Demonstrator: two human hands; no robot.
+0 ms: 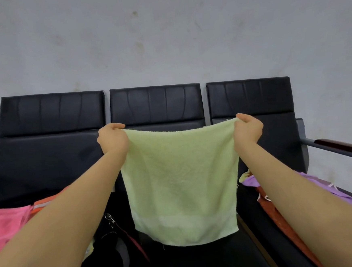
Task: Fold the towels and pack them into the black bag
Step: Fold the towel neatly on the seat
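A pale green towel hangs spread in the air over the middle seat of a black bench, its top edge stretched between the two hands. The left hand pinches the top left corner and the right hand pinches the top right corner. A pink towel lies on the left seat, purple cloth on the right, and black straps, perhaps of the black bag, lie below.

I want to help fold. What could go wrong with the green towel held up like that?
The green towel hangs from just its two top corners, pinched by the left hand and right hand; if either grip slips, it may drop in a heap. Its bottom edge dangles near the black bag and its red strap, and might snag there.
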